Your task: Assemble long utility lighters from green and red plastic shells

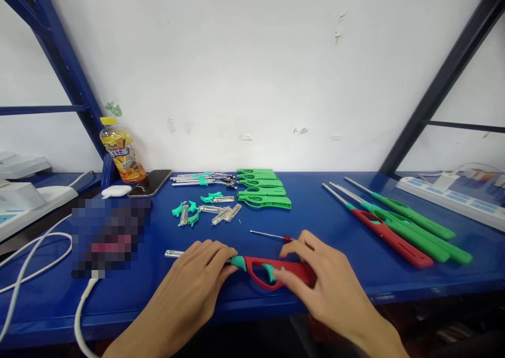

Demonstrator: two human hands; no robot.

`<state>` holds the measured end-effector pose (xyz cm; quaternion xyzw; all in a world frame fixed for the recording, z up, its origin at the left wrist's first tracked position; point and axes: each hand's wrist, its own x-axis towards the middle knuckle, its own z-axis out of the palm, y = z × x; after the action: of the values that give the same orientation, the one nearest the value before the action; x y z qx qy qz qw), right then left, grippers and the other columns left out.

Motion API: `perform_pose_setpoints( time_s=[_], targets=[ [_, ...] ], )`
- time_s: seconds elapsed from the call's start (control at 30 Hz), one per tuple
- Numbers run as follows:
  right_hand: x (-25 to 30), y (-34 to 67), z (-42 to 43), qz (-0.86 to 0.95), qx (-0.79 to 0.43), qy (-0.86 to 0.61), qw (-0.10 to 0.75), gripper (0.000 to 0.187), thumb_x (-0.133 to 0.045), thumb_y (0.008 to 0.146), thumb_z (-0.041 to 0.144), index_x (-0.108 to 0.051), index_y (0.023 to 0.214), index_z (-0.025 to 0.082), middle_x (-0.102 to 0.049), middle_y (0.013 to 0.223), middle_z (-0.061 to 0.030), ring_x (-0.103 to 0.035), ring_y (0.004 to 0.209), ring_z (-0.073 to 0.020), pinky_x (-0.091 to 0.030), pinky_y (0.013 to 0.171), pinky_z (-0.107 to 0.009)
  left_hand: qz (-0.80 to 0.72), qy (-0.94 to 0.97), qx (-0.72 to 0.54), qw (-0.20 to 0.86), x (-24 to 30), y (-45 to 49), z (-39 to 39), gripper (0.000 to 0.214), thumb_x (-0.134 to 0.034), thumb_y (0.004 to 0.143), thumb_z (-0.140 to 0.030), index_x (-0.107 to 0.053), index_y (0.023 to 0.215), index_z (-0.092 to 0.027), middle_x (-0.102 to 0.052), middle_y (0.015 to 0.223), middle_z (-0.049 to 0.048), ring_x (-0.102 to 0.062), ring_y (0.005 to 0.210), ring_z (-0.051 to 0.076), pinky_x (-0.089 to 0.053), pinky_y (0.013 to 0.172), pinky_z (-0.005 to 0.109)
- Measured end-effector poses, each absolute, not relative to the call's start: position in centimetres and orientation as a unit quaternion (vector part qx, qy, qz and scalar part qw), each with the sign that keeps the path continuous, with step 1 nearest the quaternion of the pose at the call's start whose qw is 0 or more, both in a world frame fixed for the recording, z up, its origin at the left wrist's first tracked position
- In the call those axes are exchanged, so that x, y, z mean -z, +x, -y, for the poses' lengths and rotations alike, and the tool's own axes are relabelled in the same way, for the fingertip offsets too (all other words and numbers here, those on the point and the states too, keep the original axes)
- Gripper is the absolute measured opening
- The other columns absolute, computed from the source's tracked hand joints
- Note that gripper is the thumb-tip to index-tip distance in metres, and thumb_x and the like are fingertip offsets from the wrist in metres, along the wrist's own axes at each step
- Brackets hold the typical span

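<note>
Left hand (197,279) and right hand (331,279) on red lighter (251,265) by desk (303,210) near edge — left fingers close together, pinching the barrel (173,254) by the teal collar (239,262); right thumb near the trigger (269,271), fingers bent over the handle (302,271), can't tell if gripping — screwdriver (272,235) just behind, green shells (270,202) farther back

Red teal-trimmed lighter (292,266) pointing left

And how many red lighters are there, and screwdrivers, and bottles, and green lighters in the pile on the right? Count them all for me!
Red lighters: 2
Screwdrivers: 1
Bottles: 1
Green lighters on the right: 3
Total: 7
</note>
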<state>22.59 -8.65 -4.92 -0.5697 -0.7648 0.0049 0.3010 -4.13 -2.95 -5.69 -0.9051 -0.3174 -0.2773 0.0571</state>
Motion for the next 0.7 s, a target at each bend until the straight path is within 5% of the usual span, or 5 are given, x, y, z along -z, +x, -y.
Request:
perform_pose_setpoints(
  time_s=[0.2, 0.43, 0.7],
  targets=[
    [6.1, 22.3, 8.8, 0.804, 0.055, -0.536, 0.250, 0.044, -0.064, 0.097, 0.065, -0.063, 0.103, 0.022, -0.071, 0.106, -0.0086, -0.064, 0.104, -0.0318, -0.048, 0.097, -0.050, 0.287, -0.902, 0.288, 0.144, 5.4, -3.9, 3.5, 0.028, -0.042, 0.110, -0.019, -0.059, 0.132, -0.021, -0.074, 0.106, 0.0062, -0.072, 0.088, 0.023, -0.057, 0.079, 0.038],
    [5.4, 22.4, 9.2, 0.836, 0.000, -0.502, 0.219, 0.045, -0.048, 0.105, 0.065, -0.060, 0.097, 0.022, -0.069, 0.092, -0.0035, -0.066, 0.084, -0.0250, -0.045, 0.075, -0.037, 0.230, -0.912, 0.262, 0.214, 5.0, -4.0, 4.1, 0.053, -0.034, 0.087, 0.010, -0.057, 0.128, -0.014, -0.080, 0.107, 0.0068, -0.077, 0.093, 0.023, -0.061, 0.086, 0.037],
    [5.1, 22.2, 9.2, 0.850, 0.021, -0.477, 0.224, 0.050, -0.037, 0.108, 0.065, -0.059, 0.094, 0.022, -0.066, 0.087, -0.0032, -0.063, 0.080, -0.0231, -0.041, 0.071, -0.035, 0.225, -0.917, 0.284, 0.166, 4.6, -3.2, 3.9, 0.045, -0.035, 0.091, 0.006, -0.057, 0.122, -0.017, -0.080, 0.095, 0.0045, -0.079, 0.081, 0.020, -0.066, 0.072, 0.033]
  ],
)
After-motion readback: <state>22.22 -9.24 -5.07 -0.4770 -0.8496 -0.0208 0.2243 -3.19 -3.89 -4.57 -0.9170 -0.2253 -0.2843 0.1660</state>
